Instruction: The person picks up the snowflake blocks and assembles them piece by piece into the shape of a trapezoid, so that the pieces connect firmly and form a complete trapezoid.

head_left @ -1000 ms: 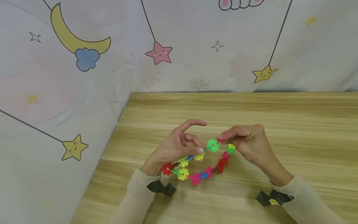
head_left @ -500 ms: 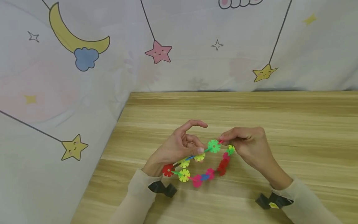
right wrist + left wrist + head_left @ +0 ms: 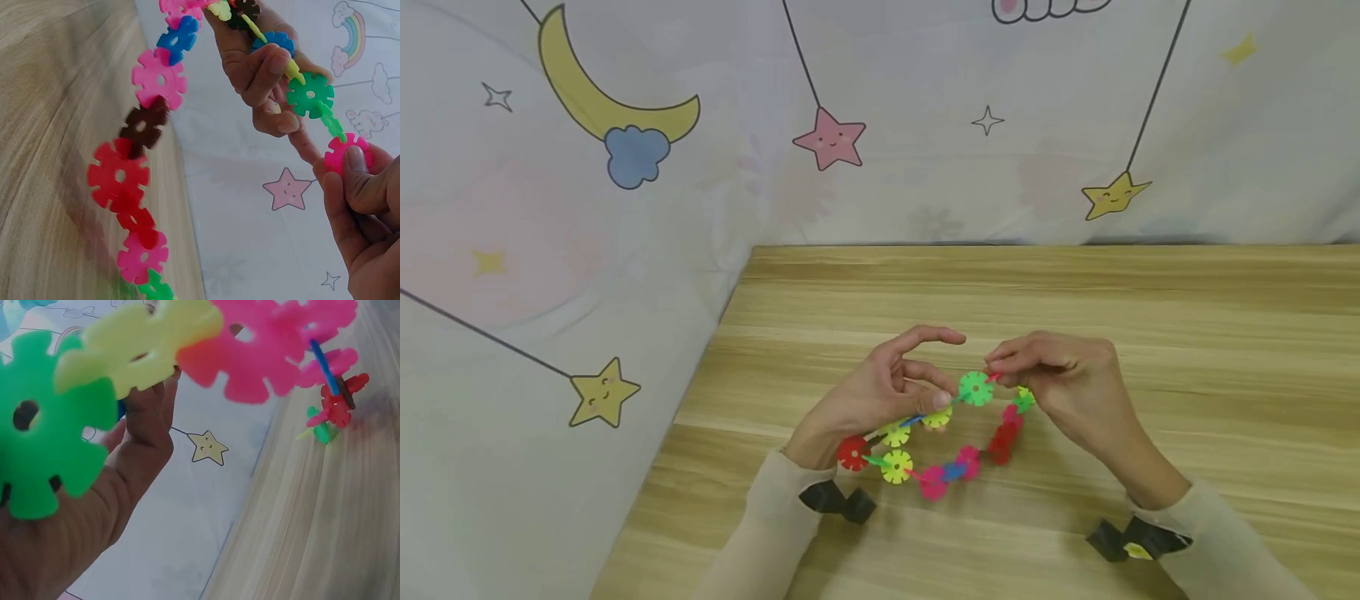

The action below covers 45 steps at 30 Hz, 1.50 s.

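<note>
A chain of slotted plastic snowflake discs in several colours hangs in a loop between my hands. With thumb and fingers my left hand [image 3: 883,387] pinches it near a blue disc [image 3: 274,42], while the index finger arches away above. At the chain's end, my right hand [image 3: 1071,383] pinches a pink disc [image 3: 337,150] between thumb and fingers. That pink disc joins a green link, followed by a larger green disc [image 3: 976,388]. Red discs [image 3: 103,172] hang lower along the loop. In the left wrist view, a yellow disc [image 3: 150,337] and another pink disc [image 3: 250,365] cross close before the left hand.
Below the hands lies a wood-grain table [image 3: 1225,350]. A pale cloth backdrop [image 3: 910,75] printed with stars and a moon stands behind the table and along its left side. Dark wrist cameras [image 3: 859,505] sit at both cuffs.
Both hands keep their hold on the chain. The right fingertips have risen slightly at the pink disc, and the head view has shifted a little.
</note>
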Available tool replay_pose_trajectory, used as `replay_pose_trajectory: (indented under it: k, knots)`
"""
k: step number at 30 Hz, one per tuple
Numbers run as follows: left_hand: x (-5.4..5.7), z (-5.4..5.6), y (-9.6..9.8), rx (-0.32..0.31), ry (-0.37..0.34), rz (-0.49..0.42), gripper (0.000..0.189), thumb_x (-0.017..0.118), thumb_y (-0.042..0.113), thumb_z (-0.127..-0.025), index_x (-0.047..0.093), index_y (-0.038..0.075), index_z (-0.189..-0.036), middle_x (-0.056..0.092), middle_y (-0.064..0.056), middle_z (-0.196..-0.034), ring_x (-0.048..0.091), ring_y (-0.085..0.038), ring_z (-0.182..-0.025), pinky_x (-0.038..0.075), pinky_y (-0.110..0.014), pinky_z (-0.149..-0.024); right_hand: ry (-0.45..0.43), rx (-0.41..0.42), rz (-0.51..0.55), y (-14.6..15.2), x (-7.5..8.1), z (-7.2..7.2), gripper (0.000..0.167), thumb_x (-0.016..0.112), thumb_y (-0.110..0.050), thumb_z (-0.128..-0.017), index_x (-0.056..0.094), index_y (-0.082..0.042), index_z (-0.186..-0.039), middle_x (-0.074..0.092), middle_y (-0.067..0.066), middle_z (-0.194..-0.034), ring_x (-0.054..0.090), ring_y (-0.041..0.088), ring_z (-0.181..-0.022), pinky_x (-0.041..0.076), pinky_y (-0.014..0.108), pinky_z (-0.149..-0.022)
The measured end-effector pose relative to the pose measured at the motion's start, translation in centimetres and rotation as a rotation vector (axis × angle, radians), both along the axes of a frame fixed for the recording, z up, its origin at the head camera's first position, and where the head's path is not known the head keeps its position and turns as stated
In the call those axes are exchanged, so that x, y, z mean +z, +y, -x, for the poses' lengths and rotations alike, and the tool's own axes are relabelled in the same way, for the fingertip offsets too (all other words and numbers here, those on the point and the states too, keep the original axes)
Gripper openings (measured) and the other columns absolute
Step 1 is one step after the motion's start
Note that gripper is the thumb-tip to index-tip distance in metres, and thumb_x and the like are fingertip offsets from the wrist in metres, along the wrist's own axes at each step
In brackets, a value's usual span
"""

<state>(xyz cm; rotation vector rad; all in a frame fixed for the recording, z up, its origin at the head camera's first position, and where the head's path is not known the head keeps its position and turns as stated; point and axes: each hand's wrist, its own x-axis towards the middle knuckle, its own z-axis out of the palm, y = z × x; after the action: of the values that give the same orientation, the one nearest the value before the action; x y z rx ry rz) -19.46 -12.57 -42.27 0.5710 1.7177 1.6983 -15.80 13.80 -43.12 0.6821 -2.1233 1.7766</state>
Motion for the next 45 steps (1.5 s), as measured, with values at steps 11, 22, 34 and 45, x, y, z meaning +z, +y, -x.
replay_pose_trajectory:
  k: [11, 22, 34, 45]
  knots:
    - [0.3, -0.5, 0.8, 0.114, 0.019, 0.1, 0.017, 0.075, 0.017, -0.101, 0.078, 0.008, -0.115, 0.081, -0.001, -0.093, 0.07, -0.013, -0.081, 0.057, -0.027, -0.076, 0.103, -0.045, -0.083, -0.4, -0.1, -0.3, 0.037, 0.077, 0.025, -0.079, 0.086, -0.011, -0.084, 0.073, -0.005, -0.084, 0.071, 0.002, -0.077, 0.058, 0.015, -0.064]
    - [0.3, -0.6, 1.3, 0.196, 0.093, 0.032, 0.016, 0.075, 0.007, -0.1, 0.081, -0.003, -0.112, 0.082, 0.005, -0.091, 0.076, -0.012, -0.079, 0.061, -0.023, -0.073, 0.159, -0.099, -0.071, -0.9, -0.2, -0.5, 0.036, 0.075, 0.026, -0.079, 0.086, -0.009, -0.081, 0.07, 0.0, -0.076, 0.067, 0.003, -0.074, 0.053, 0.013, -0.065]
    - [0.1, -1.1, 2.2, 0.223, 0.165, -0.041, 0.02, 0.072, 0.001, -0.1, 0.076, -0.006, -0.118, 0.076, 0.009, -0.086, 0.063, -0.008, -0.072, 0.051, -0.02, -0.066, 0.194, -0.16, -0.048, -1.2, -0.7, -0.4, 0.045, 0.06, 0.032, -0.076, 0.085, -0.006, -0.078, 0.062, 0.0, -0.066, 0.046, 0.002, -0.059, 0.032, 0.019, -0.05]
    - [-0.6, -1.3, 3.0, 0.287, 0.205, -0.102, 0.014, 0.074, -0.005, -0.095, 0.066, -0.006, -0.107, 0.069, 0.008, -0.077, 0.059, -0.007, -0.065, 0.047, -0.019, -0.061, 0.303, -0.207, 0.0, -1.9, -1.6, -0.3, 0.043, 0.058, 0.032, -0.072, 0.083, -0.003, -0.073, 0.064, 0.004, -0.063, 0.058, 0.002, -0.06, 0.033, 0.016, -0.049]
